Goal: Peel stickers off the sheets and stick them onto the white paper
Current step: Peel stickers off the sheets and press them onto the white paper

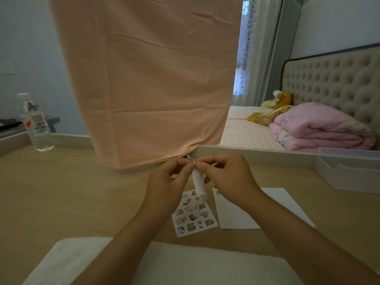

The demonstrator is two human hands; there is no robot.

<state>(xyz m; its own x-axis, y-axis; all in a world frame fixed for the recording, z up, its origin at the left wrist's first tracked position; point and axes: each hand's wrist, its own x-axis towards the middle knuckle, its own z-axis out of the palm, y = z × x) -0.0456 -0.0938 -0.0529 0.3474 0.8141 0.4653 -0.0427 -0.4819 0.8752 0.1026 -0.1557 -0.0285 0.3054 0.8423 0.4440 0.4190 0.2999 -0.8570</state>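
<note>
Above the tabletop [82,192]: my left grip [170,177] and right grip [226,173] meet, fingertips together.
Left grip: pinching the top edge of a held sheet [199,183], which hangs edge-on with its white back showing.
Right grip: pinching the same edge, just beside the left thumb.
Sticker sheet [194,214]: lying flat below my hands, printed with cartoon animals.
White paper [232,217]: just right of that sheet, with one small sticker [218,192] near its top left corner.
Risk: a sticker could tear or fold onto itself if I pull too fast. I cannot tell whether a corner has lifted.
</note>
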